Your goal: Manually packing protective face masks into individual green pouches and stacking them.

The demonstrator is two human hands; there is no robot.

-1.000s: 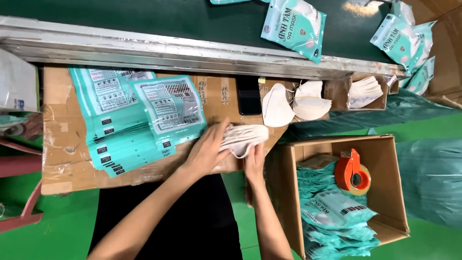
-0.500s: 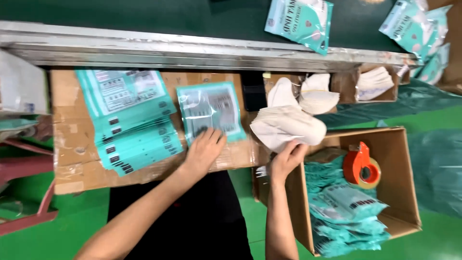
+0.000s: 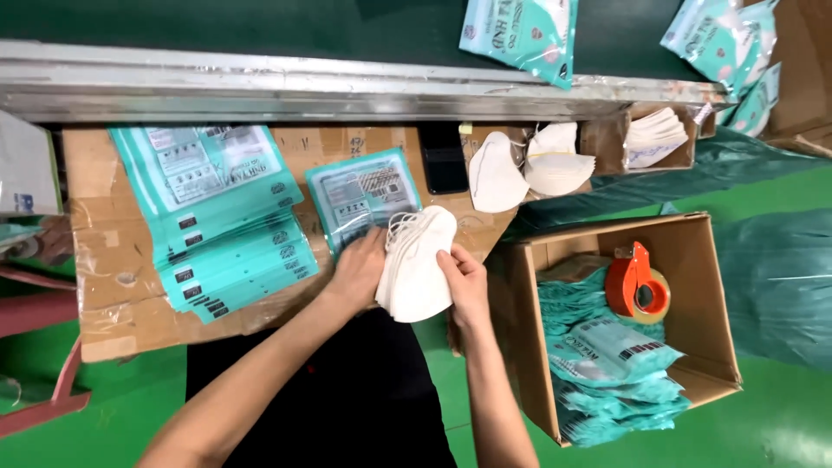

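- Both hands closed on 1 stack of white masks [image 3: 418, 267]: left hand [image 3: 360, 273] gripping its left edge, right hand [image 3: 465, 279] pinching its right edge, fingers curled over the top.
- Stack now brought back in front of the body, over the near edge of the cardboard worktop [image 3: 104, 312]; half a second ago held out to the right by the right hand alone, near the loose masks.
- Left hand moved too: half a second ago flat on the teal pouch [image 3: 362, 198], now off it and onto the stack.
- Pouch left lying flat just beyond the stack, printed side up, partly hidden by the masks.
- Judging by that: masks gathered and squared, pouch set ready beside them.
- Stack itself: several folded white masks pressed together, curved edges aligned, thin ear loops showing at the upper left.
- Farther out: fanned pile of teal pouches [image 3: 217, 234] to the left, 2 loose masks [image 3: 529, 169] to the upper right.
- Open carton [image 3: 706, 286] on the right, holding filled teal packs and an orange tape dispenser [image 3: 637, 284].
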